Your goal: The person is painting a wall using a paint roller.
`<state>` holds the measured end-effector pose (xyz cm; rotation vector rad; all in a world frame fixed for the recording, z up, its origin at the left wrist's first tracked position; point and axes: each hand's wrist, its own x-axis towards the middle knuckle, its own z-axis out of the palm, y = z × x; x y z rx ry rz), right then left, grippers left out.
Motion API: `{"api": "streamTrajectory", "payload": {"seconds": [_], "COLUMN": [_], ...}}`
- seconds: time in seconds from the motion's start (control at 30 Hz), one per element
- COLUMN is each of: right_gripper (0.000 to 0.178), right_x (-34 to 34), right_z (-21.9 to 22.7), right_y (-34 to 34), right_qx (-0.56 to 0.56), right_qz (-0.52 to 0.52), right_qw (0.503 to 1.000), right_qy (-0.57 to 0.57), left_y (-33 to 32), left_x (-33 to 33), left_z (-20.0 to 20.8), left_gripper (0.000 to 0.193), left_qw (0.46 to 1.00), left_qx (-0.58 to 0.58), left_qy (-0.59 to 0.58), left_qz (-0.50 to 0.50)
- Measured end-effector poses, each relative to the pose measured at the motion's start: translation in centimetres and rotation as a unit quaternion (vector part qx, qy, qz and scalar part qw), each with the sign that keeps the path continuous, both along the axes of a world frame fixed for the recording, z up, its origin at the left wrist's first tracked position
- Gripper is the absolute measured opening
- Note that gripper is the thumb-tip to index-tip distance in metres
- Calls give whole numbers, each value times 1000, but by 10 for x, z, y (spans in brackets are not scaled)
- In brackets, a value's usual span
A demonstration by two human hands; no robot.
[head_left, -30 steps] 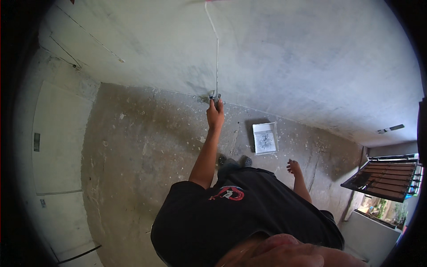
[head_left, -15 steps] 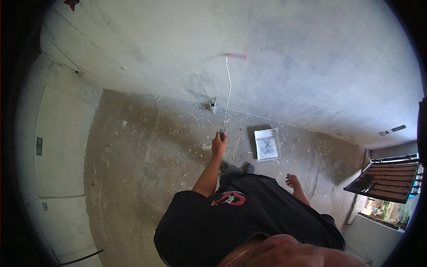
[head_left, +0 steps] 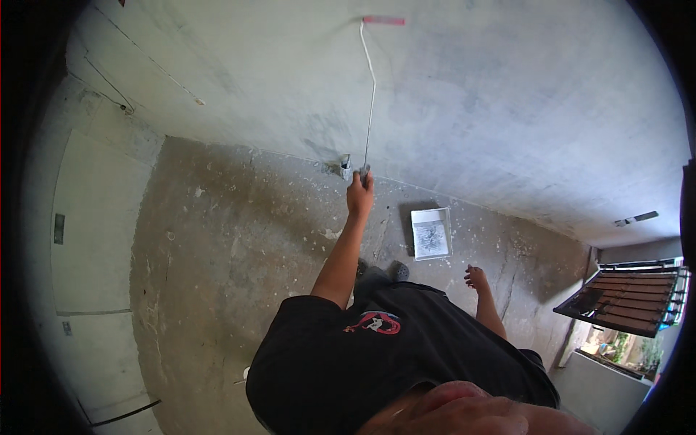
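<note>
My left hand [head_left: 360,192] is closed around the grip of a paint roller. Its long, thin white wire frame [head_left: 372,94] reaches up along the pale, patchy wall [head_left: 478,94]. At the far end, the pink roller sleeve [head_left: 384,21] lies level against the wall, slightly blurred. My right hand [head_left: 475,278] hangs low by my side, its fingers loosely curled and apart, with nothing seen in it. Between that hand and the wall, a white paint tray [head_left: 435,215] rests on the floor, grey-streaked inside.
A small paint-smeared container [head_left: 345,167] stands at the wall's foot, just beyond my left hand. Paint specks dot the concrete floor [head_left: 232,239]. At right a barred shutter [head_left: 623,297] juts out by a window opening. A pale panel [head_left: 94,232] covers the left side.
My left arm has stretched farther forward, and the roller has travelled up the wall. My right hand stays about where it was.
</note>
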<state>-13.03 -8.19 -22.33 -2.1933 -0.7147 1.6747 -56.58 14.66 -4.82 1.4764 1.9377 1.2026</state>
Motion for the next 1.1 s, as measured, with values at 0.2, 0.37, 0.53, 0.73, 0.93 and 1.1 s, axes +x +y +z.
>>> {"api": "streamTrajectory", "payload": {"seconds": [0.2, 0.37, 0.53, 0.73, 0.93, 1.1], "right_gripper": [42, 43, 42, 41, 42, 43], "right_x": [-7, 4, 13, -8, -20, -24], "right_z": [-6, -25, -35, -27, -24, -18], "right_y": [-10, -50, -58, -34, -11, -15], "right_qx": [1, -68, -105, -48, -15, -9], "right_qz": [-7, 18, 2, -8, -7, 4], "right_qw": [1000, 998, 994, 998, 999, 1000], "right_qy": [5, 4, 12, 29, 49, 22], "left_y": [-93, -107, -99, -83, -8, 38], "left_x": [-7, -9, -14, -23, 7, 22], "left_z": [-92, -91, -64, -53, 28, 144], "left_gripper": [46, 47, 47, 46, 45, 40], "left_qw": [985, 981, 982, 990, 1000, 994], "left_qx": [-142, -178, -154, -123, -4, 109], "left_qy": [94, 78, 112, 67, 20, 26], "left_qz": [13, 2, 1, -9, -7, 11]}}
